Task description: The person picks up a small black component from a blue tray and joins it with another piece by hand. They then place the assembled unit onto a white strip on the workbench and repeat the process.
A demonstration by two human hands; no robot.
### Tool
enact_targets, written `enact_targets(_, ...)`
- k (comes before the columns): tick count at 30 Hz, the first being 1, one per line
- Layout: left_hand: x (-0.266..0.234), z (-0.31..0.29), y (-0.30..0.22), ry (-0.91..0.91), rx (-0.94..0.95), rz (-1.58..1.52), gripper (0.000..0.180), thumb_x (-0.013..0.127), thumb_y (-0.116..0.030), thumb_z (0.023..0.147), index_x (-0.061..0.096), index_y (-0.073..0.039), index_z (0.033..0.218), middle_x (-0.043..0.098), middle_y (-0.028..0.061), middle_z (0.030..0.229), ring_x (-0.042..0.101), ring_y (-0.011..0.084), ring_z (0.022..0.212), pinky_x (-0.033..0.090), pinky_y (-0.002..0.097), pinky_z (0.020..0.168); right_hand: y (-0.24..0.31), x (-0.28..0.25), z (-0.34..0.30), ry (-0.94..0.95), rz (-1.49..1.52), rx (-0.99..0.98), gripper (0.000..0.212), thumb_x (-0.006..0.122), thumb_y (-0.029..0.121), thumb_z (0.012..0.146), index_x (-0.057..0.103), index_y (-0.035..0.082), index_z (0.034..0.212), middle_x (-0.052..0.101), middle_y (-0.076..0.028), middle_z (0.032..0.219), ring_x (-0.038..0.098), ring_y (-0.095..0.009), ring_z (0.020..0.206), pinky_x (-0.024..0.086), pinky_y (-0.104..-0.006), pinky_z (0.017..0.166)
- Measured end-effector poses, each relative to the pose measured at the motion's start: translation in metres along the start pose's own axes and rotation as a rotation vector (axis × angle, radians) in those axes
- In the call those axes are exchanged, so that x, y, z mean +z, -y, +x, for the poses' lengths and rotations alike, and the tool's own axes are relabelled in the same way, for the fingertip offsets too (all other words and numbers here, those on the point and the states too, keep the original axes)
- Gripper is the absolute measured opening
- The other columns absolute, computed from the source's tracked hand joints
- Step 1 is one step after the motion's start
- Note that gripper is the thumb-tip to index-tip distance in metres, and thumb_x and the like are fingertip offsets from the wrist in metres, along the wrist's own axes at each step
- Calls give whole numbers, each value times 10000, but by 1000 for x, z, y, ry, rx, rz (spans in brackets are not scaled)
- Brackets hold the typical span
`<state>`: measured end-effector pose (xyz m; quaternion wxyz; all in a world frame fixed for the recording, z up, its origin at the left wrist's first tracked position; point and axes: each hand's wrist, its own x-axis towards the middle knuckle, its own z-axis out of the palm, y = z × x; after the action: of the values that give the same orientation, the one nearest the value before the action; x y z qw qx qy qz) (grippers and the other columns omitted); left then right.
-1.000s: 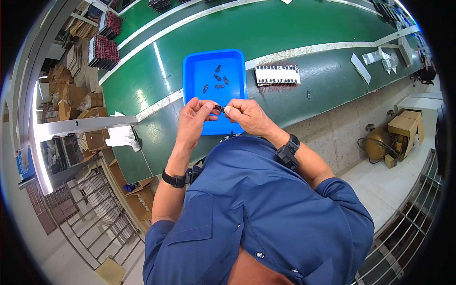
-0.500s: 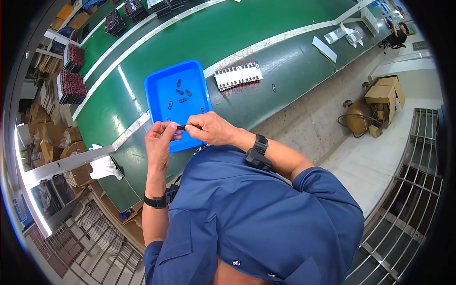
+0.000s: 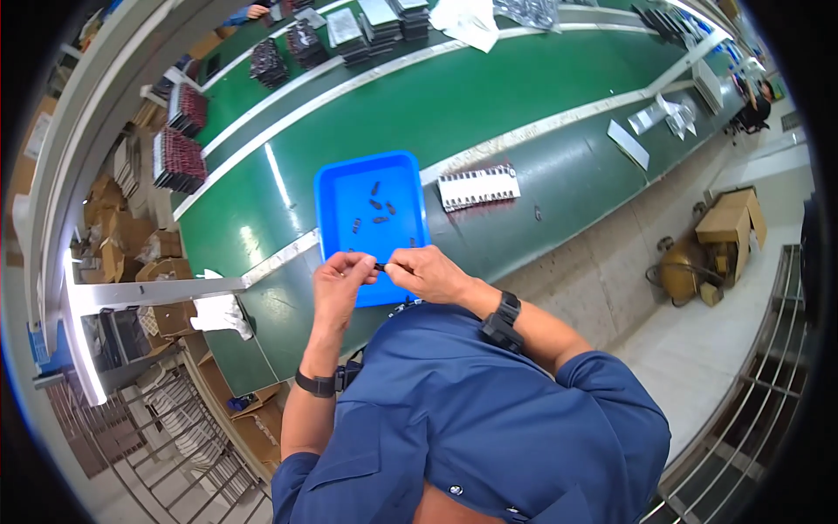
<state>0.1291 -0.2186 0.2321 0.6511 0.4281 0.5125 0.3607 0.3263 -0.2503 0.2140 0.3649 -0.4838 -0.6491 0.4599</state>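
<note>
Over the near part of a blue plastic tray [image 3: 328, 203], both my hands come together on one small black part [image 3: 380, 267]. My left hand [image 3: 343, 278] pinches its left end between thumb and fingers. From the other side my right hand [image 3: 428, 272] grips it, its fingers curled. What kind of part it is, I cannot make out. Several similar small dark pieces [image 3: 376, 205] lie scattered on the tray's floor. To the right of the tray sits a white block with a row of dark slots [image 3: 478, 189], red wires showing along its edges.
A single small dark piece [image 3: 538, 213] lies on the green bench [image 3: 576, 166] right of the block. Stacked units with red edges [image 3: 180, 161] stand far left, a white cloth [image 3: 220, 314] near left. Cardboard boxes [image 3: 731, 218] and a brass-coloured tank [image 3: 683, 275] are on the floor at right.
My view has shifted, so the bench, tray and hands appear lower and farther right. Both hands still hold the small black part together; their grip looks much the same.
</note>
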Motion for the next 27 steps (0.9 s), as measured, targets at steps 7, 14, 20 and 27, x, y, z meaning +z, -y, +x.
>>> enact_targets(7,-3,-14,-9,-31,2,-28,115,699,-66,903,671,33,955,710,101,887,690,138,776,564,248,685,10,4,-2,63,149,166,280,566,220,965,609,-2,800,574,-67,678,545,-121,632,453,-320,586)
enact_targets(14,-16,-11,-5,2,-19,9,134,710,-77,900,673,40,952,714,112,882,693,144,767,569,249,684,3,8,2,96,331,229,294,563,224,971,639,-5,804,607,-30,711,574,-103,661,477,-277,616)
enact_targets(20,-24,-18,3,76,-41,25,147,719,-78,894,677,51,949,714,123,858,700,161,742,580,263,659,-5,9,-3,194,357,274,296,571,221,970,643,-1,788,617,-21,726,586,-94,670,489,-274,628)
enact_targets(27,-33,-25,-1,141,-114,23,150,726,-81,889,668,50,931,706,129,839,707,175,742,585,275,640,4,10,-9,240,429,296,286,576,216,966,646,13,778,621,-14,730,583,-88,682,490,-266,649)
